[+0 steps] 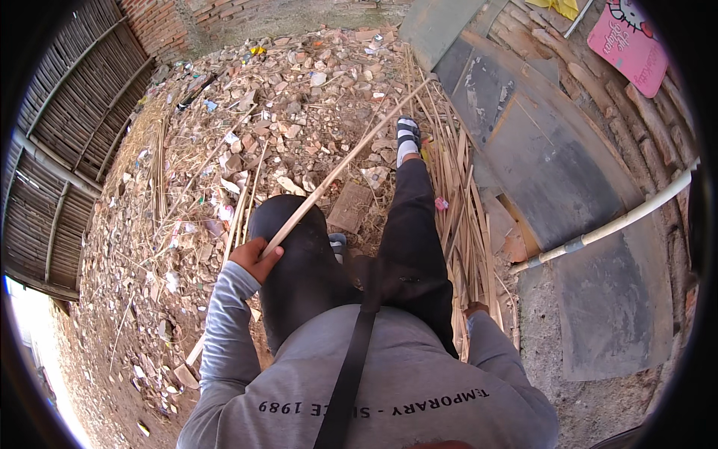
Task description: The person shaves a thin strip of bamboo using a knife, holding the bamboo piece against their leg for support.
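Note:
My left hand [256,260] is closed around the near end of a long bamboo strip [351,159]. The strip runs up across my left knee, and its far end lies over the pile beyond my right foot. Beside my right thigh, my right hand [475,308] rests at a pile of bamboo strips [467,217]; its fingers are mostly hidden, so what they grip does not show. That pile stretches along the outer side of my right leg. More thin strips [243,206] lie on the ground beside my left knee.
Broken brick, stones and litter cover the ground [292,112]. To the right lie dark flat sheets [568,187], a white pipe [617,223], stacked logs [591,86] and a pink board [628,49]. A bamboo wall [67,120] stands left, a brick wall [224,19] ahead.

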`<state>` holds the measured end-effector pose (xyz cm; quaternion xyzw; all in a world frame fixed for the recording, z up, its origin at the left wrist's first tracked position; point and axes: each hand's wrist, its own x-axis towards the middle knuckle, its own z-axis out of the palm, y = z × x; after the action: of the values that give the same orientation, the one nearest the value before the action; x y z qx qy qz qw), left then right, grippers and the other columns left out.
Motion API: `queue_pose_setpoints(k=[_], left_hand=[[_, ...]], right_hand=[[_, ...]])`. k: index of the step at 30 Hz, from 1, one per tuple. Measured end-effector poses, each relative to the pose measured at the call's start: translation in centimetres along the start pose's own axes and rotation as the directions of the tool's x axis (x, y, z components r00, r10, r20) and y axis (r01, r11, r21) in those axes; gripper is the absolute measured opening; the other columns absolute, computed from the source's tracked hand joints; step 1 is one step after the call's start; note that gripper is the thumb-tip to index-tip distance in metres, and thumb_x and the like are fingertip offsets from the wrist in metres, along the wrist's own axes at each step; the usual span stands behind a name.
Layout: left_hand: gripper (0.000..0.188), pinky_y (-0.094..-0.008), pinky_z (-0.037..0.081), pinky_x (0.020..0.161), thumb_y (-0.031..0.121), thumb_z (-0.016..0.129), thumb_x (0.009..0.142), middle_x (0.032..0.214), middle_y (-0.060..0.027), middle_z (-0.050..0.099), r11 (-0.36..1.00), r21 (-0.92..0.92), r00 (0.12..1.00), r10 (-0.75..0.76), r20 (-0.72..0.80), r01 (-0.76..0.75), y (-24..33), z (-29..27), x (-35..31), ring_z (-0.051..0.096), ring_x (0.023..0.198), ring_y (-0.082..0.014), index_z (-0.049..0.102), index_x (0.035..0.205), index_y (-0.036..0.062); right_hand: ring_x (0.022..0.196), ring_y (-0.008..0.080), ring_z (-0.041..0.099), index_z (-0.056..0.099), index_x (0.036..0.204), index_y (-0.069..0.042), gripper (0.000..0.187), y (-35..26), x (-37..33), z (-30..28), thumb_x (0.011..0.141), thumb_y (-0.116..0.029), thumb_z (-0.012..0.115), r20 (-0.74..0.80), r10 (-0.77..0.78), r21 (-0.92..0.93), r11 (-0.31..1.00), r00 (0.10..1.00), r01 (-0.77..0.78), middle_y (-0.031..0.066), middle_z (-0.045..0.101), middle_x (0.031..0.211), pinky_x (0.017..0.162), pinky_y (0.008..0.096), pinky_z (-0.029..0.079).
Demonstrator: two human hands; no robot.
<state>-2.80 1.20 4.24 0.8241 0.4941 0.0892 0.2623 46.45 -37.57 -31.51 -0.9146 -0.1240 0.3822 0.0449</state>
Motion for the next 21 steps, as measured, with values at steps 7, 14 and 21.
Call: queue_pose_setpoints(k=[7, 14, 21], left_hand=[[0.045, -0.0380, 0.045, 0.060, 0.046, 0.067, 0.088, 0.064, -0.0142, 0.057, 1.000, -0.007, 1.000, -0.015, 0.013, 0.015, -0.1, -0.5, -0.3, 0.056, 0.060, -0.0262, 0.059, 0.082, 0.0017], [0.046, -0.0382, 0.045, 0.059, 0.046, 0.066, 0.088, 0.062, -0.0139, 0.056, 0.998, -0.054, 0.999, -0.032, -0.026, 0.030, -0.3, 0.2, -0.6, 0.056, 0.058, -0.0266, 0.060, 0.081, 0.0015], [0.043, -0.0359, 0.045, 0.060, 0.043, 0.067, 0.088, 0.063, -0.0113, 0.056, 0.998, -0.055, 1.000, -0.023, -0.012, 0.023, 0.1, 0.0, -0.3, 0.054, 0.061, -0.0201, 0.062, 0.083, 0.0007]], right_hand=[[0.112, 0.0323, 0.062, 0.066, 0.119, -0.015, 0.050, -1.8, -1.7, 1.0, 0.071, -0.027, 0.076, -0.098, 0.054, 0.014, 0.999, 0.994, -0.053, 0.0153, 0.062, 0.122, 0.096, 0.0393, 0.051], [0.115, 0.0358, 0.060, 0.061, 0.127, -0.021, 0.052, -3.0, -3.3, 1.6, 0.079, -0.037, 0.068, -0.115, 0.010, -0.142, 0.990, 0.993, -0.026, 0.0171, 0.061, 0.125, 0.099, 0.0436, 0.049], [0.119, 0.0380, 0.056, 0.061, 0.126, -0.017, 0.051, -2.6, -4.0, 1.6, 0.081, -0.040, 0.065, -0.167, 0.064, -0.083, 0.993, 0.984, -0.079, 0.0191, 0.059, 0.128, 0.102, 0.0466, 0.045]])
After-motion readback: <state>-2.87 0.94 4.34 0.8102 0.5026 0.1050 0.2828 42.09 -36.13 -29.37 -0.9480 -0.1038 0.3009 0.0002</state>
